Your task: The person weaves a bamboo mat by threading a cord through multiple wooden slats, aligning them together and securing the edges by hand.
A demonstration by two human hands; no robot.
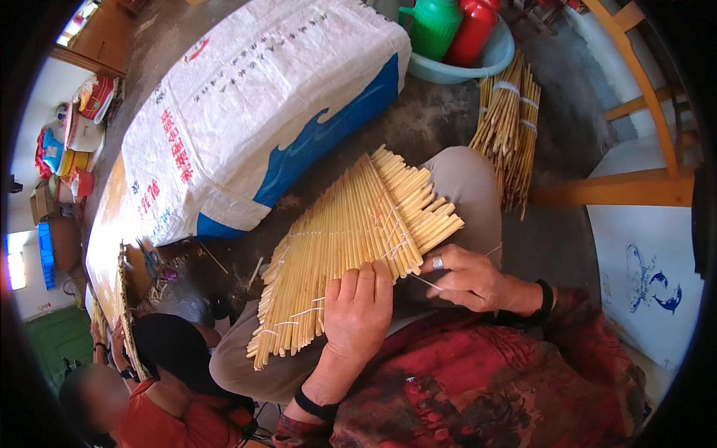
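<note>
A mat of straight straw-coloured reed stalks (336, 231), bound with white thread, lies slanted across my lap. At its right end, a further layer of stalks (429, 213) fans out with uneven tips. My left hand (360, 310) is closed over the mat's near edge, fingers on top and the thumb hidden. Beside the near right corner, my right hand (467, 280) is closed in a pinch on a thin pale strand (427, 283) that runs towards the stalks. Whether that strand is thread or a needle is too small to tell.
A large white and blue woven sack (246, 97) lies beyond the mat. Bundled stalks (508, 119) rest at far right, beside a pale blue basin (455, 72) holding green and red flasks. A wooden frame (620, 193) stands right. Another person (172, 411) sits at lower left.
</note>
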